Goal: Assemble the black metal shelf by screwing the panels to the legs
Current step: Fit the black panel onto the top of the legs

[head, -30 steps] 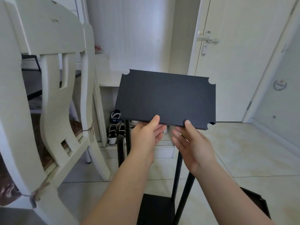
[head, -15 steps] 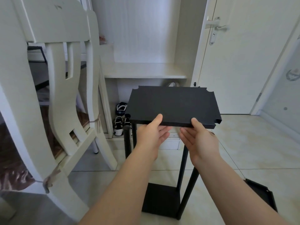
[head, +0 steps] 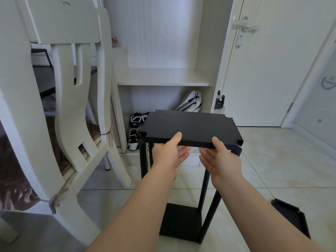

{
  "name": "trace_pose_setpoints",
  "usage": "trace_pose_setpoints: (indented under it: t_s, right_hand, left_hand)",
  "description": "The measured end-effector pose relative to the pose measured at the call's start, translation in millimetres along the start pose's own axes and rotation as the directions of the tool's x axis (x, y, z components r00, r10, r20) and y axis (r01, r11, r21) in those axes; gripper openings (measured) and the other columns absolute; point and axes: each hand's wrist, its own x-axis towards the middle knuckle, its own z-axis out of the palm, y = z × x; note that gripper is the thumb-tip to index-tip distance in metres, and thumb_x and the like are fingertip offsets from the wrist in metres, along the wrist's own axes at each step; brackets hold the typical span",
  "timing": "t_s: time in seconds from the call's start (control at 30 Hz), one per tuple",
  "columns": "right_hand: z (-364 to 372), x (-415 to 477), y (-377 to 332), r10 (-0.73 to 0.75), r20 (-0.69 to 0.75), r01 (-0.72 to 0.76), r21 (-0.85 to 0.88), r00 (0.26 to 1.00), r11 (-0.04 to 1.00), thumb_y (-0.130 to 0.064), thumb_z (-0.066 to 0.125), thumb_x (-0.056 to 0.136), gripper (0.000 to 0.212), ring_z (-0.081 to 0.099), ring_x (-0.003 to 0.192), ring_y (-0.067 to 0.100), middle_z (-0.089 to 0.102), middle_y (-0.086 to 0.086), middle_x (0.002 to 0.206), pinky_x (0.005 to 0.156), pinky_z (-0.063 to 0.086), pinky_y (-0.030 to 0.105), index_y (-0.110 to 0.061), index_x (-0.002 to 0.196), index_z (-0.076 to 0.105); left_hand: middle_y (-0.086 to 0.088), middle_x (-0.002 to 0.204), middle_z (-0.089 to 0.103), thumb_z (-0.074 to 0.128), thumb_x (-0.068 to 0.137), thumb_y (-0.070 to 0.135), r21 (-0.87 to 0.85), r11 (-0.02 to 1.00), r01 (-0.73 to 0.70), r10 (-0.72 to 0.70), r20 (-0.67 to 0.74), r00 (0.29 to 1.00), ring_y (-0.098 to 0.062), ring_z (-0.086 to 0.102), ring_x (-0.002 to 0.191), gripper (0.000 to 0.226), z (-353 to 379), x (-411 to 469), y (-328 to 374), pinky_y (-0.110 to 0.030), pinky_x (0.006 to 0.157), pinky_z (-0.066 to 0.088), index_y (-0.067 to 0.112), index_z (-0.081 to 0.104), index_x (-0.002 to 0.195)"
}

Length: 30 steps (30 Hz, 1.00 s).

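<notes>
A black metal panel [head: 194,127] with notched corners lies nearly level over the tops of the black legs [head: 142,157]. My left hand [head: 169,153] holds its near edge, thumb on top and fingers underneath. My right hand [head: 220,157] holds the same edge further right in the same way. The legs rise from a black bottom panel [head: 179,222] on the tiled floor. A right leg [head: 211,211] slants down toward me.
A white wooden chair [head: 72,110] stands close on the left. Behind the shelf is a white cabinet niche [head: 161,77] with shoes [head: 134,139] below it. Another black panel [head: 292,218] lies on the floor at lower right. A white door [head: 269,60] is at the right.
Both hands have lowered the panel from a tilted, raised position down to nearly level on top of the legs. The view has dropped with it.
</notes>
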Motion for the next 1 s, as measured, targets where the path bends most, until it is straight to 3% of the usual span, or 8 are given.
trace_pose_setpoints:
  t_s: [0.73, 1.0]
  right_hand:
    - [1.3, 0.1, 4.0, -0.008, 0.009, 0.008, -0.074, 1.0, 0.997, -0.028, 0.072, 0.094, 0.022, 0.077, 0.077, 0.018, 0.077, 0.012, 0.089, 0.059, 0.058, 0.025, -0.009, 0.103, 0.066]
    - [1.8, -5.8, 6.4, -0.014, 0.018, 0.015, -0.077, 1.0, 0.997, -0.028, 0.071, 0.094, 0.022, 0.077, 0.076, 0.018, 0.078, 0.008, 0.08, 0.057, 0.059, 0.024, -0.01, 0.105, 0.066]
  left_hand:
    - [-0.015, 0.093, 0.076, 0.074, 0.091, 0.025, -0.023, 0.998, 0.061, -0.061, -0.035, 0.997, -0.02, 0.077, 0.077, 0.028, -6.8, 3.8, -2.3, -0.03, 0.066, 0.062, 0.007, 0.063, 0.11]
    - [-0.016, 0.096, 0.075, 0.074, 0.091, 0.025, -0.009, 0.998, 0.056, -0.056, -0.054, 0.997, -0.021, 0.077, 0.077, 0.03, -10.8, -0.8, -1.9, -0.033, 0.07, 0.062, 0.005, 0.061, 0.108]
